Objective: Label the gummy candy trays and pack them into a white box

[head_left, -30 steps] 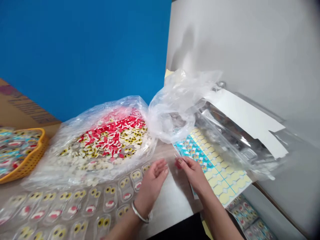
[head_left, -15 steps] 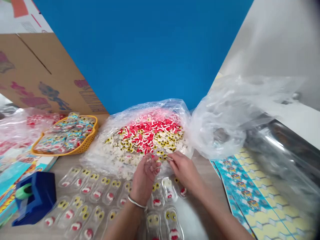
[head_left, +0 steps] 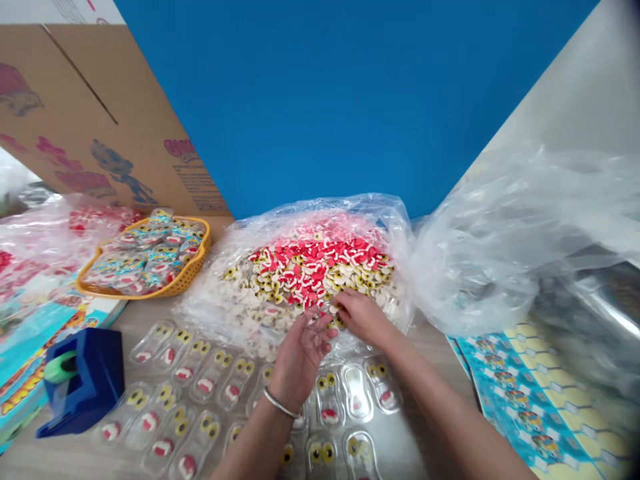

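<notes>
As the hands meet at a bagged heap of gummy pieces (head_left: 310, 270), the lettering on the cardboard carton (head_left: 110, 113) is too small to read.

A yellow basket (head_left: 197, 257) of filled blister packs and a blue tape dispenser (head_left: 85, 383) stand left on the wooden table (head_left: 65, 453). The left hand (head_left: 303, 353) hangs open above clear blister trays (head_left: 200, 380); the right hand (head_left: 363, 319) bunches its fingers against the heap, any pinch unclear. Printed blue-and-yellow sheets (head_left: 520, 400) lie right.
</notes>
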Demonstrator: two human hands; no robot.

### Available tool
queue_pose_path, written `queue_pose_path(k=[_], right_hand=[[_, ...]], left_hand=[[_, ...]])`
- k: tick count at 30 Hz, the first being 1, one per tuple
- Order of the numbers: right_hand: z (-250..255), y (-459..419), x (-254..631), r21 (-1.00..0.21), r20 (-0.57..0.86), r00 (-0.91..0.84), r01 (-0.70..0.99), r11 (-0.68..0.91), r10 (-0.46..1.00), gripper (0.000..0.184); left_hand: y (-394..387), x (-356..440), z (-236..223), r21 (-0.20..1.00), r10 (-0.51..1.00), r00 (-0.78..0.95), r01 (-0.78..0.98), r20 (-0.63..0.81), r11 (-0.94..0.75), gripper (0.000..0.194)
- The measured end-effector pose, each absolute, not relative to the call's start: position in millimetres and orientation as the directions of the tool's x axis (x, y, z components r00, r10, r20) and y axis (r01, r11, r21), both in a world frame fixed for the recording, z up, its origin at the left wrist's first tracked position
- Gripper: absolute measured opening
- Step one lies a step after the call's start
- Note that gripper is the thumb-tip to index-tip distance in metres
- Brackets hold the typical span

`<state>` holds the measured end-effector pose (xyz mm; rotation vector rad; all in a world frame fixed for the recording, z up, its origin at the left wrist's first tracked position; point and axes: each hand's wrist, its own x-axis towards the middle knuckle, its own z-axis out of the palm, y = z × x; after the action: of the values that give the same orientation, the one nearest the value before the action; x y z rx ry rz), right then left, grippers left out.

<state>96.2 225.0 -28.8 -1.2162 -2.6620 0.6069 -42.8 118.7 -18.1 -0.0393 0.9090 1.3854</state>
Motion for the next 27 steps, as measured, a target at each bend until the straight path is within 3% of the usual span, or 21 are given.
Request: queue_pose_path(k=[8,14,22,27], right_hand=[[-13,205,97,-0.748,0.206,-0.576,0.428,0.506,0.791,0.029],[-9,174,90,-0.625,0.267,-0.595,0.492,0.606,0.758,0.032],[-14,165,94,-0.729,0.251,-0.554,0.431,0.532,0.794,0.034],[-10,160,95,-0.676,0.215,-0.507,0.54,0.502,0.835,0.04]], left_hand=[[118,-37,-18,0.446,0.853,-0.016,-0.857,-0.521,0.257,0.029],[121,-21,-13,0.435,0.886,-0.018,-0.876,-0.464,0.21,0.017],[114,-12,-18,0.536,0.868,-0.102,-0.819,-0.486,0.203,0.02],[113,-8,-16,0.604,0.863,-0.152,-0.771,-0.482,0.202,0.029]])
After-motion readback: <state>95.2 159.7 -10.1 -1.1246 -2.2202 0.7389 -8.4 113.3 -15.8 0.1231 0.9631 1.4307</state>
